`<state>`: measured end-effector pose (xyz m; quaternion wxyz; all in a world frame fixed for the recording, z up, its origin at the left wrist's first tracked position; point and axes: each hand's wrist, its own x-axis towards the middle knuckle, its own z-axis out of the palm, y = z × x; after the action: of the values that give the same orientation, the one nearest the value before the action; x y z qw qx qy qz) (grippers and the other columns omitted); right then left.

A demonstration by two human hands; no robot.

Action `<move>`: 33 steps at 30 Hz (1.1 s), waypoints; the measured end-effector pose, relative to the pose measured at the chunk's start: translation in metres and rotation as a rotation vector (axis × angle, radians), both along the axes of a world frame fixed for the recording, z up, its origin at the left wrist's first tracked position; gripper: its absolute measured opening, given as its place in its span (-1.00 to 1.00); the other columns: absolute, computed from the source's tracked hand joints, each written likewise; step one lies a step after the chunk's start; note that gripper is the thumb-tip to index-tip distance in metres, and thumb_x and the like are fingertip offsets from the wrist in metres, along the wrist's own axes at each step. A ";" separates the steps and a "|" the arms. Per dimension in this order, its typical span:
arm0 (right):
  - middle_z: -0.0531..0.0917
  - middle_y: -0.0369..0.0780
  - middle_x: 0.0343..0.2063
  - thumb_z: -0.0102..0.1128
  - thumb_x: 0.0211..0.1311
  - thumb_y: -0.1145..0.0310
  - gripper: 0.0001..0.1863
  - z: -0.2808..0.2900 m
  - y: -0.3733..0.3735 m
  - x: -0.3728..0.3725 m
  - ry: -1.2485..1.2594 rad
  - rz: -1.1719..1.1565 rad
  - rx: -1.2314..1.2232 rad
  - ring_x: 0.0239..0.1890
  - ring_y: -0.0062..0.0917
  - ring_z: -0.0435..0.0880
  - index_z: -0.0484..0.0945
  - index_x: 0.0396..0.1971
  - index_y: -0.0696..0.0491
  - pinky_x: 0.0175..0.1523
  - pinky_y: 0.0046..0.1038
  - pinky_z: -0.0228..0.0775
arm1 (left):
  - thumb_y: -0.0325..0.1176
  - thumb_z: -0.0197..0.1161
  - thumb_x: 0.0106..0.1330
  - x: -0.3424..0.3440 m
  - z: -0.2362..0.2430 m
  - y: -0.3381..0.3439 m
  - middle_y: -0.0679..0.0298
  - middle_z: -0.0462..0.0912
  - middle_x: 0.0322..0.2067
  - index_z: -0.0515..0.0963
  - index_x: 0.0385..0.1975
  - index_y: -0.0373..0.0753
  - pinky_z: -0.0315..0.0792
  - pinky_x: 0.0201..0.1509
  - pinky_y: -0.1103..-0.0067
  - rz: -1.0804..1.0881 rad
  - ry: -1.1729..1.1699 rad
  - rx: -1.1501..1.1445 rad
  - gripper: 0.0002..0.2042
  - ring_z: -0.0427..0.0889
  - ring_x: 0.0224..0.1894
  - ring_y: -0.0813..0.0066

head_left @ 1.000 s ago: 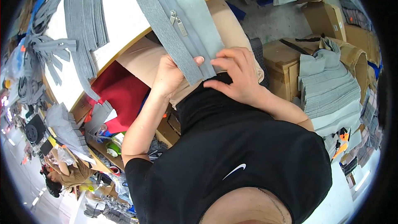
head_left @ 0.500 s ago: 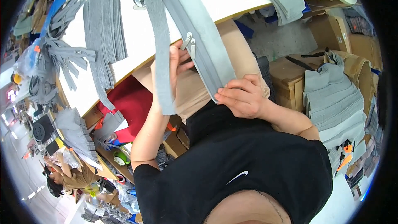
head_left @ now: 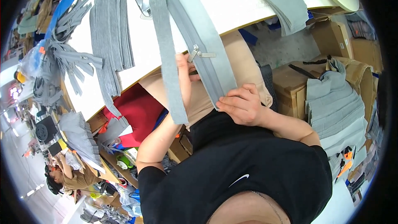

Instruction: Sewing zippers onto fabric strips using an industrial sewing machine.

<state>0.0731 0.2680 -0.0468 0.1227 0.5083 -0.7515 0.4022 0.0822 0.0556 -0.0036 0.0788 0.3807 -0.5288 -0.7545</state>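
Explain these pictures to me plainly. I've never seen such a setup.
These are a person's bare hands, with no robot. Every picture comes from a fisheye camera worn on the head, looking down, so straight edges bend; the black shirt is the wearer's own.

The right hand pinches the near end of a grey zipper edged with pale fabric. The left hand is partly behind a grey strip, beside the zipper; its grip is partly hidden.

On the white table lie stacked dark grey strips, with loose zippers to their left and pale pieces farther right.
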 end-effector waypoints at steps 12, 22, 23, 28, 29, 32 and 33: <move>0.77 -0.41 -0.22 0.50 0.00 0.41 -0.74 -0.001 0.000 -0.002 -0.033 -0.001 0.004 -0.19 -0.57 0.70 0.79 -0.23 -0.02 0.02 -0.41 0.32 | -0.39 0.48 0.39 0.018 -0.010 0.002 0.41 0.58 -0.29 0.70 -0.20 -0.34 0.47 -0.16 0.64 -0.405 0.352 -1.131 -0.84 0.53 -0.32 0.63; 0.78 -0.40 -0.19 0.47 0.06 0.38 -0.75 0.009 0.000 -0.005 0.076 0.050 0.025 -0.20 -0.58 0.69 0.79 -0.19 -0.03 -0.01 -0.42 0.29 | -0.20 0.49 0.40 0.005 0.000 0.000 0.48 0.60 -0.45 0.69 -0.25 -0.26 0.48 -0.32 0.65 -0.111 -0.008 -0.175 -0.76 0.51 -0.44 0.71; 0.76 -0.40 -0.17 0.44 0.11 0.37 -0.78 0.013 0.000 -0.005 0.125 0.062 0.039 -0.19 -0.58 0.69 0.80 -0.20 -0.02 -0.01 -0.42 0.32 | -0.17 0.48 0.41 0.004 0.002 -0.001 0.49 0.59 -0.47 0.69 -0.29 -0.24 0.48 -0.33 0.64 -0.120 -0.047 -0.147 -0.75 0.50 -0.45 0.72; 0.74 -0.41 -0.14 0.43 0.12 0.35 -0.78 0.025 0.001 -0.009 0.185 0.085 -0.024 -0.18 -0.58 0.68 0.80 -0.20 -0.03 -0.03 -0.42 0.33 | -0.12 0.45 0.44 0.006 -0.004 -0.006 0.53 0.52 -0.53 0.69 -0.34 -0.21 0.46 -0.36 0.63 -0.136 -0.011 -0.006 -0.72 0.47 -0.48 0.73; 0.74 -0.41 -0.14 0.44 0.11 0.35 -0.77 0.025 0.002 -0.010 0.196 0.101 -0.042 -0.17 -0.58 0.68 0.80 -0.20 -0.03 -0.03 -0.42 0.34 | -0.12 0.45 0.44 0.008 -0.004 -0.006 0.53 0.51 -0.53 0.68 -0.35 -0.20 0.46 -0.36 0.63 -0.125 -0.001 0.015 -0.73 0.46 -0.48 0.73; 0.74 -0.40 -0.15 0.44 0.10 0.35 -0.76 0.019 -0.001 -0.011 0.136 0.117 0.010 -0.16 -0.58 0.68 0.80 -0.19 -0.02 -0.04 -0.42 0.35 | -0.12 0.44 0.44 0.007 -0.012 -0.009 0.53 0.51 -0.53 0.67 -0.35 -0.18 0.45 -0.38 0.64 -0.126 -0.014 0.046 -0.74 0.46 -0.49 0.72; 0.74 -0.40 -0.15 0.44 0.10 0.35 -0.76 0.016 -0.001 -0.012 0.137 0.120 0.009 -0.16 -0.58 0.68 0.80 -0.19 -0.02 -0.04 -0.42 0.35 | -0.13 0.43 0.45 0.007 -0.014 -0.011 0.53 0.52 -0.52 0.67 -0.34 -0.18 0.44 -0.38 0.64 -0.140 -0.038 0.056 -0.74 0.46 -0.49 0.72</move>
<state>0.0613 0.2666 -0.0304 0.1470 0.5792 -0.7115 0.3696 0.0891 0.0450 -0.0175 0.0050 0.3591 -0.5340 -0.7654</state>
